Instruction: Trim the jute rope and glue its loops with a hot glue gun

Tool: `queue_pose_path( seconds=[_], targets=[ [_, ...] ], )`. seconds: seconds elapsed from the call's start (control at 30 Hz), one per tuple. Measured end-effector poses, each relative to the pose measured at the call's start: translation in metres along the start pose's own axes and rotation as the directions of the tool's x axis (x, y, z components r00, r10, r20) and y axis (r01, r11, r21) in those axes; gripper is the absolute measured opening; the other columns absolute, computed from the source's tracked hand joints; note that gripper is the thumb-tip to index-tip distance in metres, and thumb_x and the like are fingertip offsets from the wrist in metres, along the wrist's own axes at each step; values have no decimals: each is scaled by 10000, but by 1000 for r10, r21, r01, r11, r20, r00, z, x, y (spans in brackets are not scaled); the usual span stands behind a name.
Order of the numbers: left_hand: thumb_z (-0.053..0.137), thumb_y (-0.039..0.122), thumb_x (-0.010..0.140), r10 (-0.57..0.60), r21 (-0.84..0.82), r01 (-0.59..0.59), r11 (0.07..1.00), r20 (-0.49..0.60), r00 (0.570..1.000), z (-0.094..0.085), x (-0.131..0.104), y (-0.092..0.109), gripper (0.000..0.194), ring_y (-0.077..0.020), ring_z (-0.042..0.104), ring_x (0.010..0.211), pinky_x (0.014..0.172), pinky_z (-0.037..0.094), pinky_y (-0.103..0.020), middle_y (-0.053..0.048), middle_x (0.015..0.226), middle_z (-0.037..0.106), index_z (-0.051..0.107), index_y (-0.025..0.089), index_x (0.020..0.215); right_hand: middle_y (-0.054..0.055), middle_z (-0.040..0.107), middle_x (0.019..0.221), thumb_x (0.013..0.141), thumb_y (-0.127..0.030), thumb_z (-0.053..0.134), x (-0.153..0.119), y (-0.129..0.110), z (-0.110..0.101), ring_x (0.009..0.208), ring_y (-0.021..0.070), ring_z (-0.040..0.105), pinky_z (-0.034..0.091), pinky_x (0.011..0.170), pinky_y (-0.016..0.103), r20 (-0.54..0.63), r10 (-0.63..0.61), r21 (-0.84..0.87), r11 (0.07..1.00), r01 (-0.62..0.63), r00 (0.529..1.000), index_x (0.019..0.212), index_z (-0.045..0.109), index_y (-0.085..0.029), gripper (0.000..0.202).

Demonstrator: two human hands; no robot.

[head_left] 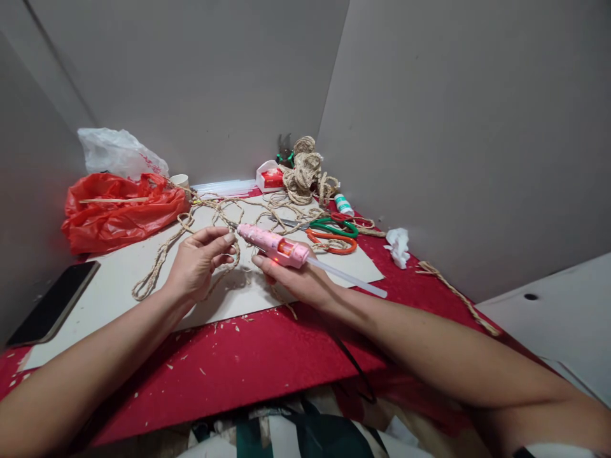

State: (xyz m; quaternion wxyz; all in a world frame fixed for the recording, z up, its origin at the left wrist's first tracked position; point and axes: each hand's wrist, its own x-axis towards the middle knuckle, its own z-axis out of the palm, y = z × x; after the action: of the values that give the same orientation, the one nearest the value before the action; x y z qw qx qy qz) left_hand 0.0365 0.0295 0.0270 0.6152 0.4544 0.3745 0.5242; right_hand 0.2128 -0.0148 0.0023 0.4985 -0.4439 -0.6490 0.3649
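My right hand (pixel 298 277) is wrapped round a pink hot glue gun (pixel 267 240). A clear glue stick (pixel 351 278) sticks out of its back end, and a light glows orange on its body. The nozzle points left, close to the fingertips of my left hand (pixel 198 257). My left thumb and fingers pinch a braided straw rope (pixel 235 254), whose end hangs below them. Whether the nozzle touches the rope I cannot tell. More of the braided rope lies in a loop (pixel 155 273) on the white board (pixel 229 299) beneath both hands.
Scissors (pixel 341 235) with green and orange handles lie behind the glue gun. At the back are a rope bundle (pixel 305 168), glue sticks (pixel 226 187) and a paper cup (pixel 180 181). A red plastic bag (pixel 124 213) and a phone (pixel 55 302) are at left, crumpled tissue (pixel 398 247) at right.
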Motion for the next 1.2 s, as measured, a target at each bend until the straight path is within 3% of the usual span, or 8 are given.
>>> queue_pose_path(
  seconds=[0.33,0.73,1.2],
  targets=[
    [873,204,541,-8,-20,7,1000,-40,999,-4,5,-3,281,-90,617,560,535,496,-189,-12,636,674,739,120,774,-30,504,566,827,-384,590,0,-4,-1,530,110,442,364,513,252,28,0,-64,998,2,1000,757,591,-178,217],
    [853,181,551,7,-37,-8,999,-45,999,-5,6,1,264,-86,606,573,553,495,-189,-14,644,670,745,113,782,-30,493,552,815,-355,591,-2,-4,0,480,83,430,355,468,229,15,41,-36,999,-40,999,629,473,-189,276],
    [846,164,559,36,-40,-38,998,-52,998,-8,10,1,253,-97,614,606,626,513,-224,-15,664,670,734,120,782,-34,483,556,817,-364,589,-2,-5,-1,489,86,419,338,467,232,30,49,-45,998,-47,998,681,532,-179,236]
  ],
)
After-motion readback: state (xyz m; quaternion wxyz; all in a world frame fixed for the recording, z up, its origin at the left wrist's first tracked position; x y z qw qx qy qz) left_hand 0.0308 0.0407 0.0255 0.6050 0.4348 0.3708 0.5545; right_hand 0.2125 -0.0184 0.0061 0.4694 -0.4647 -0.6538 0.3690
